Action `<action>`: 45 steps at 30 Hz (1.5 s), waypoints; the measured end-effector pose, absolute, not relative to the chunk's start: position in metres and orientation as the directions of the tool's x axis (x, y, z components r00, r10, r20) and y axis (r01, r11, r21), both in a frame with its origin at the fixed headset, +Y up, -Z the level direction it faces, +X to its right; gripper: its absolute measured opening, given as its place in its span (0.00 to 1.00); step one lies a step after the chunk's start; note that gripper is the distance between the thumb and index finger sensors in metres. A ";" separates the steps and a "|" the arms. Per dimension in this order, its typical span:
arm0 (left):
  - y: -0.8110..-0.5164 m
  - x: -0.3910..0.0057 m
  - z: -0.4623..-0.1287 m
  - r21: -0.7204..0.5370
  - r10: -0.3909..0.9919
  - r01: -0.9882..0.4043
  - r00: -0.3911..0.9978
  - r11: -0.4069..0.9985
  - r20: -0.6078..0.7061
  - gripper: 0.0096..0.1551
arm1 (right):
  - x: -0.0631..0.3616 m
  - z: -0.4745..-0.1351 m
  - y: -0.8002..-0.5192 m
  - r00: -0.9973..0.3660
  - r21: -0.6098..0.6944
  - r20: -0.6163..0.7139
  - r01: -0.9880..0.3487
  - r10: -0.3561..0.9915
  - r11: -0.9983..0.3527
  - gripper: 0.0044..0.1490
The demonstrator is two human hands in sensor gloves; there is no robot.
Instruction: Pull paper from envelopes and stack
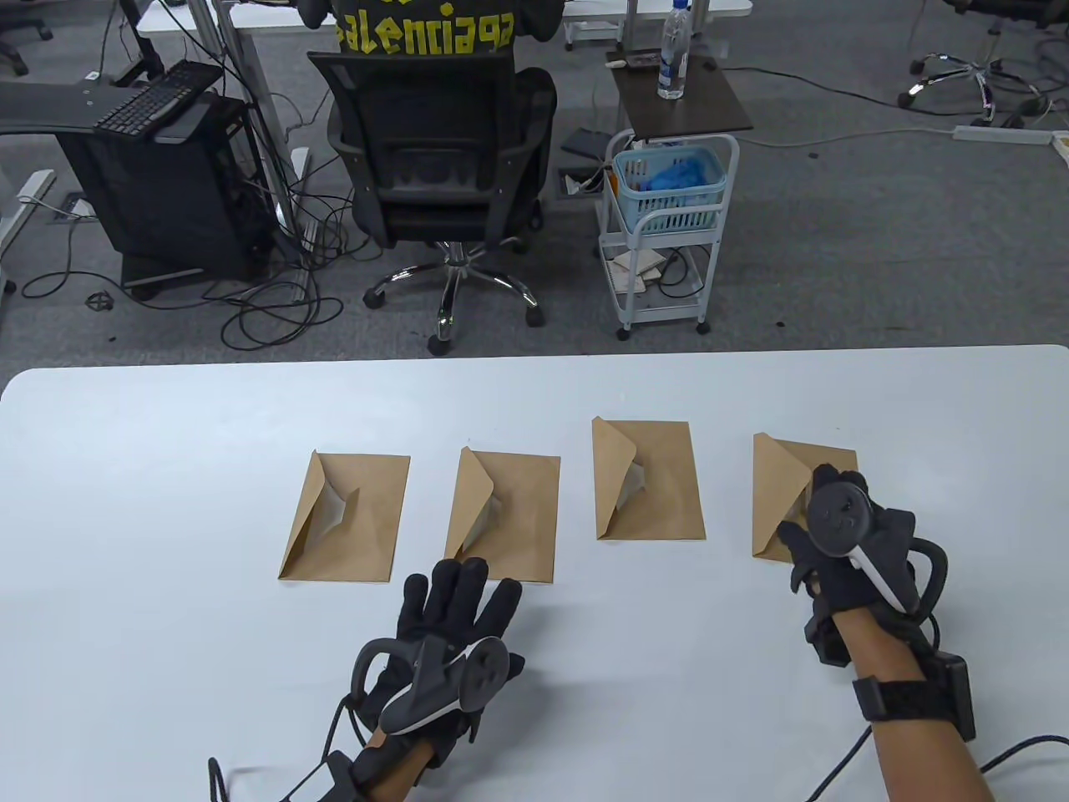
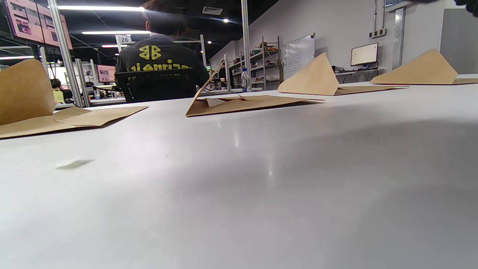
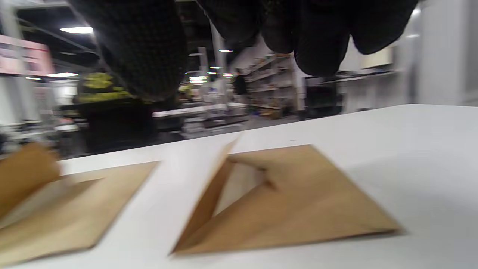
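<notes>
Four brown envelopes [image 1: 501,516] in a row on the white worktop [image 1: 167,468].
Flaps raised. Left hand [image 1: 443,643] flat, fingers spread, near the second; right hand [image 1: 843,543] over the rightmost envelope [image 1: 781,493].

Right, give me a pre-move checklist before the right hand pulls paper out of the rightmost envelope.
1. Flap of the rightmost envelope open: ok.
2. Paper inside that envelope: cannot tell, the right hand covers its opening.
3. Right hand over the envelope: ok; actual contact cannot tell, right wrist view is blurred.
4. Left hand out of the way: ok, flat on the table below the second envelope.
5. Other three envelopes with flaps open: ok.
6. Stack started: not ok, no loose paper on the table.
</notes>
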State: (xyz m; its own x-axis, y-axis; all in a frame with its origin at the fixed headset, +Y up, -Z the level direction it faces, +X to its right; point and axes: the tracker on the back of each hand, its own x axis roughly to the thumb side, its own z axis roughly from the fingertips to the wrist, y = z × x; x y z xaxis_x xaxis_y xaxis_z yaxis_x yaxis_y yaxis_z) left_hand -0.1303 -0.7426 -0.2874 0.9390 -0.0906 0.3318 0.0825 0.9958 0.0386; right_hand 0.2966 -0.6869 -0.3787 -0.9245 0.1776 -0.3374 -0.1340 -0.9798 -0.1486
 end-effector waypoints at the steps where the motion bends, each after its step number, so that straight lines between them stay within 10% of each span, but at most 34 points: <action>1: -0.743 -0.131 -0.288 0.039 -0.090 0.082 0.940 0.996 0.330 0.47 | 0.301 -0.389 -0.688 -0.906 -0.130 -0.387 -0.133 0.174 -0.982 0.51; 19: -0.743 -0.132 -0.289 0.031 -0.091 0.085 0.942 0.996 0.323 0.46 | 0.335 -0.451 -0.756 -0.727 0.197 -0.687 -0.163 -0.017 -0.967 0.61; 38: -0.743 -0.129 -0.289 0.043 -0.092 0.082 0.941 0.996 0.326 0.46 | 0.348 -0.450 -0.759 -0.669 0.095 -0.715 -0.382 0.204 -0.919 0.54; 45: -0.743 -0.128 -0.289 0.043 -0.093 0.083 0.941 0.996 0.327 0.46 | 0.344 -0.445 -0.760 -0.655 0.041 -0.707 -0.414 0.266 -0.909 0.38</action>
